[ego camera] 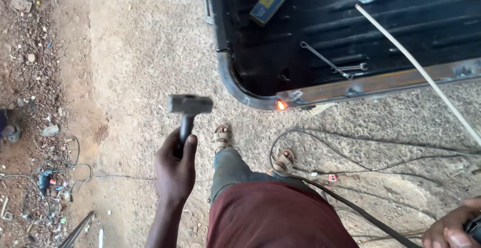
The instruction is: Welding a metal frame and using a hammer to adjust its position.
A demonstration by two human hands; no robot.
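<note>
Now the left hand [175, 170] grips a hammer [189, 108] tight; the right hand [451, 228] holds something dark. A bad swing could hit the sandaled foot [223, 136], near the glowing hot spot [281, 105].

open ground left – cables [381, 165] and truck bed [350, 32] crowd right

Dull grey metal hammer [189, 108], black ribbed truck bed [350, 32], rough sandy ground [135, 52].

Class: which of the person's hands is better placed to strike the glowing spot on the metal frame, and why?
Left. The left hand already grips the raised hammer near the glowing spot; the right hand sits at the picture's edge, holding something dark.
</note>
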